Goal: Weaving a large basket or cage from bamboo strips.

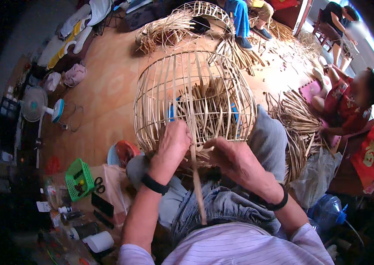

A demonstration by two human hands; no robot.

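An openwork basket (pixel 152 104) of pale woven strips stands between my knees. My left hand (pixel 173 140) is closed at its near edge, with its fingertips pressed against a long flat strip (pixel 198 190). That strip runs down from the basket onto my lap. Just right of it, my right hand (pixel 232 155) is curled at the same edge, thumb and fingers bent inward. What its fingertips grip is hidden behind the hand. Through the basket's bars show a bundle of cut strips (pixel 209 104) and some blue pieces.
Loose strips (pixel 295 115) lie to the right, beside a seated person in red (pixel 350 95). Two more people sit farther back. At left are a fan (pixel 34 104), a green plastic basket (pixel 79 179), scissors (pixel 99 185) and a white cup (pixel 99 241). A water jug (pixel 326 210) stands right.
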